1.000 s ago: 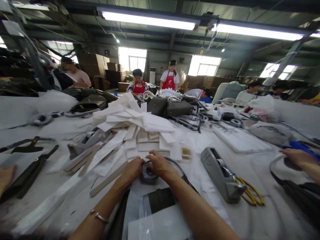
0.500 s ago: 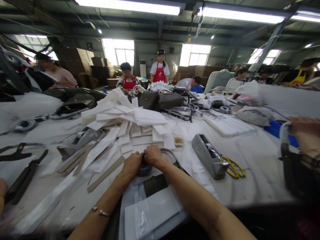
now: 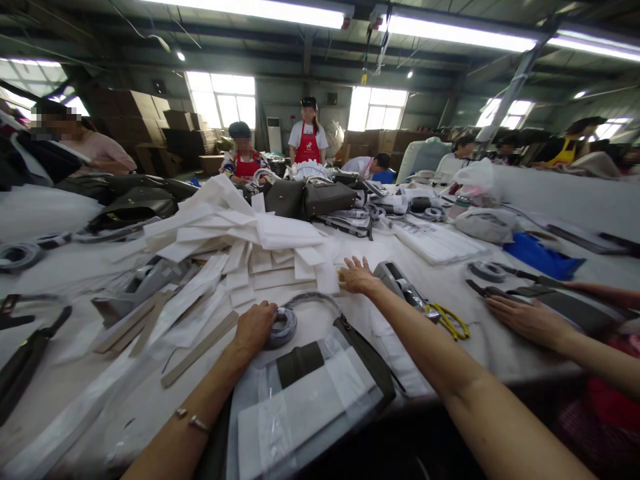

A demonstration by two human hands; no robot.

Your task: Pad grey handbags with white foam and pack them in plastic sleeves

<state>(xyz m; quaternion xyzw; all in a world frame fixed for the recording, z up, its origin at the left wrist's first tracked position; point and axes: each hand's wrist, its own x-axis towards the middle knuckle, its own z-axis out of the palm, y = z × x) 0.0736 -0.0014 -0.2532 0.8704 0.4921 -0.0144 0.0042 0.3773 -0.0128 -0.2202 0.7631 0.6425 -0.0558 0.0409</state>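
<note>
My left hand point(image 3: 255, 326) is closed on a coiled grey strap roll point(image 3: 281, 326) that lies on the white table. My right hand point(image 3: 356, 275) is stretched forward with its fingers spread, over a small tray, right beside the grey tape dispenser point(image 3: 400, 283). A dark olive handbag point(image 3: 320, 380), partly wrapped in clear plastic and white paper, lies in front of me between my forearms. Its strap point(image 3: 313, 299) loops up past the roll.
A heap of white paper strips point(image 3: 235, 233) fills the middle of the table. Yellow-handled scissors point(image 3: 450, 321) lie by the dispenser. A co-worker's hand point(image 3: 525, 320) rests on a dark bag at the right. Several other people work around the table.
My right hand has let go of the strap roll and reached forward to the right, toward the tape dispenser. My left hand stays on the roll. The view has swung rightward.
</note>
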